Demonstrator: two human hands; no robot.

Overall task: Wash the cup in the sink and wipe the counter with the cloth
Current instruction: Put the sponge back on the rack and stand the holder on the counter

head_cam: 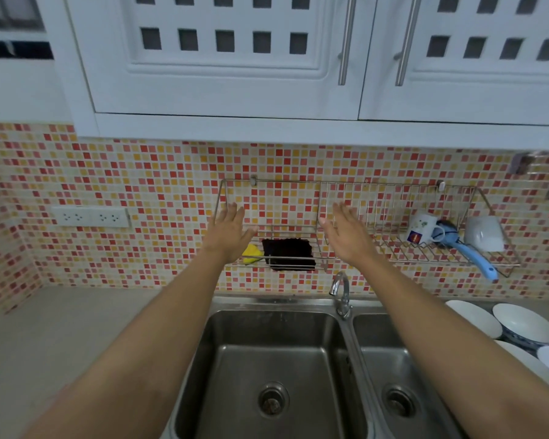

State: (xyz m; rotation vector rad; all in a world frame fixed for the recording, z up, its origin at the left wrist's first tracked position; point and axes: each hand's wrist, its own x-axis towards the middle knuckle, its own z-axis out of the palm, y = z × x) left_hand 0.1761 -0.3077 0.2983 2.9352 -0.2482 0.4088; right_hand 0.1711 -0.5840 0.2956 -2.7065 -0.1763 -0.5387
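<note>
Both my arms reach forward over the steel double sink (346, 331). My left hand (230, 232) and my right hand (349, 236) are open, fingers spread, holding nothing, in front of a wire wall rack (298, 182). A dark cloth (287, 253) and a yellow sponge (251, 253) lie in the rack's left basket, just right of my left hand. A white printed cup (420, 228) lies tilted in the rack's right part, well right of my right hand. The faucet (341, 291) stands behind the divider between the two basins.
A blue-handled brush (471, 253) and a white upturned cup (485, 232) share the rack's right end. White bowls and plates (523, 323) crowd the counter at right. Grey counter (76, 337) extends left. Power sockets (91, 217) sit on the tiled wall; cupboards hang overhead.
</note>
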